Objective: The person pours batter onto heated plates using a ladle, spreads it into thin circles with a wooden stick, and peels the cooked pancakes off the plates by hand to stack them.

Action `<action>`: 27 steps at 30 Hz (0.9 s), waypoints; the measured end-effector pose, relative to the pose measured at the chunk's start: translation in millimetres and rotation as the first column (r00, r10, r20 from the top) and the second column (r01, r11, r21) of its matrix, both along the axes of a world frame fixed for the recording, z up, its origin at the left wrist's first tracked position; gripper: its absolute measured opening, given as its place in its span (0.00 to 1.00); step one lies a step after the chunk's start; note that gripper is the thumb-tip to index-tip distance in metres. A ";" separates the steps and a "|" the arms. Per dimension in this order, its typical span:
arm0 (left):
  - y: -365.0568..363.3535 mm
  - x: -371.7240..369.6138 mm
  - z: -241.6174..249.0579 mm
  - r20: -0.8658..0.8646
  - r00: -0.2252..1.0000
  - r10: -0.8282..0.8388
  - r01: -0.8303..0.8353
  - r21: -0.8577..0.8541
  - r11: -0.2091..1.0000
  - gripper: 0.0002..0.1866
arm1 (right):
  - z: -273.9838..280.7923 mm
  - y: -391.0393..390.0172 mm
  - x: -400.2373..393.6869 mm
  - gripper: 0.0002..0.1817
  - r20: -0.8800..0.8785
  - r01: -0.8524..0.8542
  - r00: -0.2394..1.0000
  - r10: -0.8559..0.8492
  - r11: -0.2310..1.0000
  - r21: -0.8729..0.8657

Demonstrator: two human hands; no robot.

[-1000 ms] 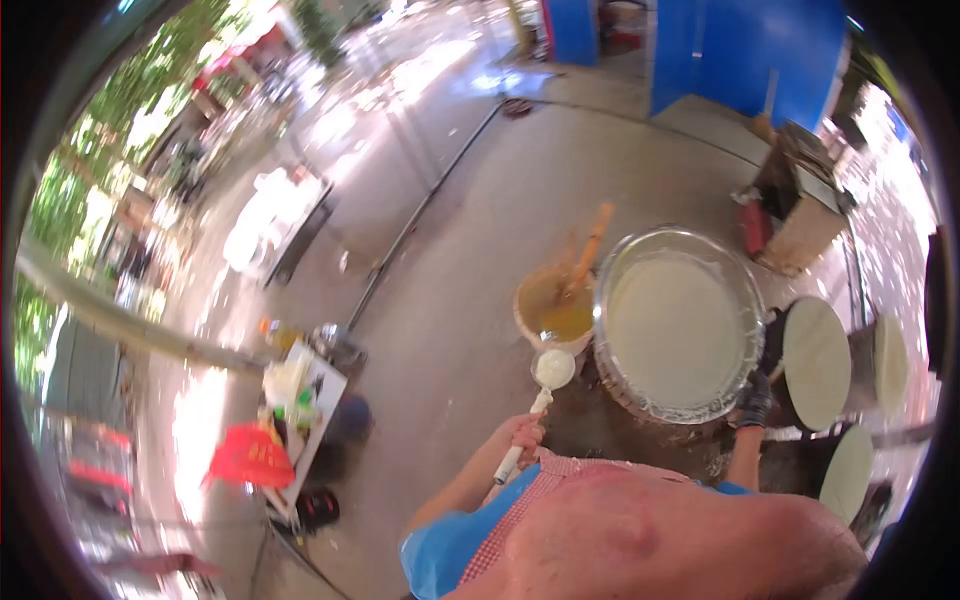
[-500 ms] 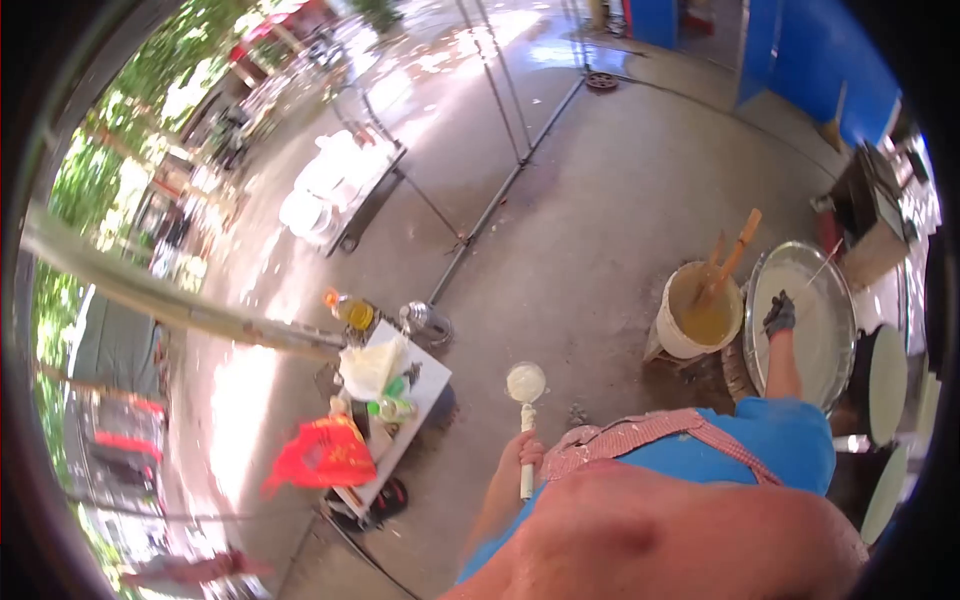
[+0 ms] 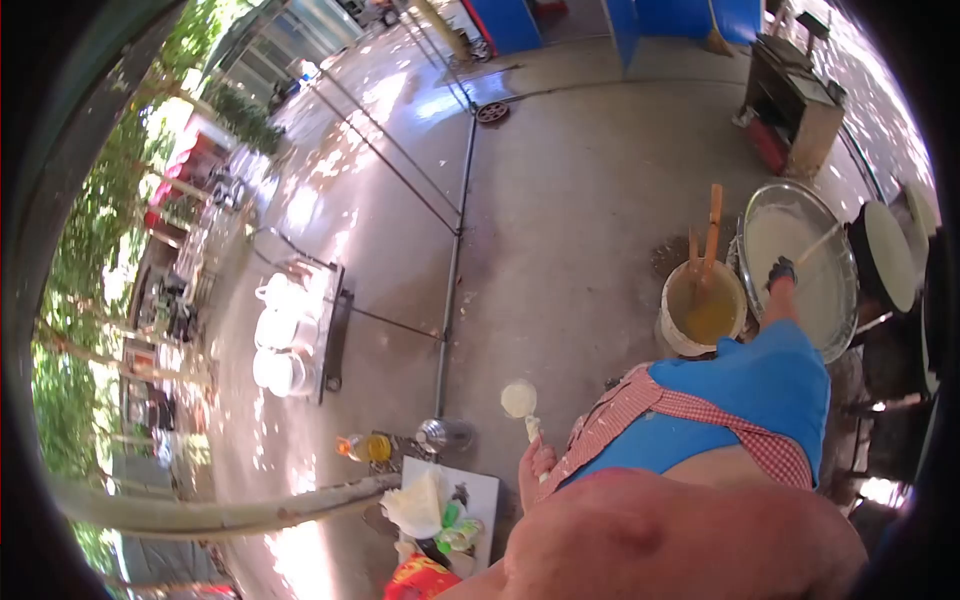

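Observation:
My left hand (image 3: 538,461) is closed around the pale handle of a ladle (image 3: 519,399), whose round cup holds something white and creamy. It hangs over the concrete floor, in front of my red-checked apron (image 3: 620,405). On the right, my right hand (image 3: 781,271), in a dark glove, reaches over a wide metal basin (image 3: 752,300) of whitish batter (image 3: 815,300). A light stick (image 3: 822,240) runs from the basin's far side down to the gloved fingers, which look closed on it. Its lower end is hidden.
Beside the basin stands a white bucket (image 3: 676,340) with yellowish liquid and wooden paddles (image 3: 713,225). Round dark-rimmed pans (image 3: 885,255) are at right. A small white table (image 3: 485,490) bears bags and bottles. A trolley (image 3: 328,350) carries white pots. A pole (image 3: 230,510) crosses lower left.
The view has swung, so the small table sits lower and the trolley lies further down in the picture. The ladle stays in my left hand; my right hand remains over the basin.

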State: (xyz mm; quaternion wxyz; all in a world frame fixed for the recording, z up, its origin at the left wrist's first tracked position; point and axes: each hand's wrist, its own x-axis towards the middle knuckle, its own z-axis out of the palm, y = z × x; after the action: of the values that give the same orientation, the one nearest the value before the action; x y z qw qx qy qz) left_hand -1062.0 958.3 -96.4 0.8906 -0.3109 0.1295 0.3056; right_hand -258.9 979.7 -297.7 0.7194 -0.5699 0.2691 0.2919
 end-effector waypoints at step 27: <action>246.8 166.9 22.8 0.197 -0.026 -0.980 0.983 0.185 0.011 0.14 | 190.8 -412.2 -339.6 0.14 -0.015 0.041 0.908 0.419 -0.126 -0.991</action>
State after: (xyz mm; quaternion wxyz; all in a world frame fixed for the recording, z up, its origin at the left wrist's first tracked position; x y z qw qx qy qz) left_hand -895.1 1205.1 -73.6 0.8526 -0.1715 0.1890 -0.4560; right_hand -598.5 567.5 -106.9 0.0419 -0.9806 0.1914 0.0061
